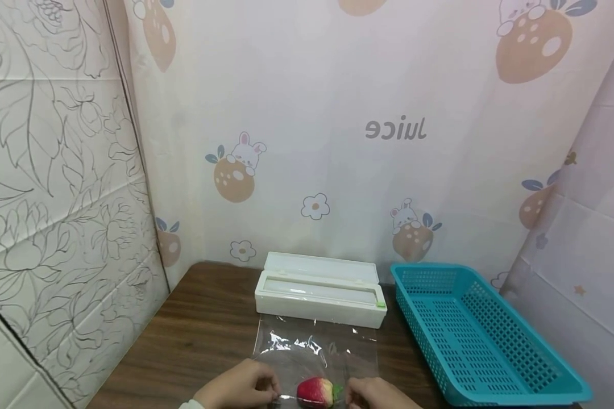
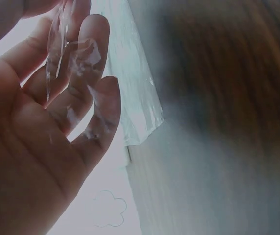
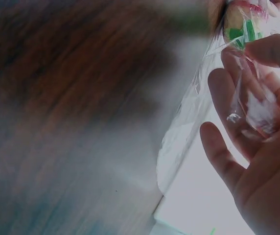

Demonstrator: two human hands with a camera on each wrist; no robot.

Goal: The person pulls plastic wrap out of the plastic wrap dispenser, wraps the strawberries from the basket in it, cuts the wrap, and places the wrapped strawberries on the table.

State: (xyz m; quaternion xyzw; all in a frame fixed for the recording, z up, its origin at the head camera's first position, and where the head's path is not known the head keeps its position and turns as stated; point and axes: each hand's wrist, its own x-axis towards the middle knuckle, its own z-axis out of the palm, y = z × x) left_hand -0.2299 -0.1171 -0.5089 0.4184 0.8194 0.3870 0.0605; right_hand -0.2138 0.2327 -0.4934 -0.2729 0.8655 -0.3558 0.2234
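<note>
Fruit (image 1: 314,392), red and yellow, sits low between the two hands, and the left hand (image 1: 243,386) and right hand (image 1: 376,393) each seem to pinch a bit of clear wrap (image 1: 294,359) with thumb and finger, other fingers loose. The wrap is out on the tabletop (image 1: 174,341), but it is not yet shut all round the fruit, so I think that part is left. Farther back, the wrap reaches the white box (image 1: 307,309) with its lid (image 1: 319,267) up, and looks not cut off.
</note>
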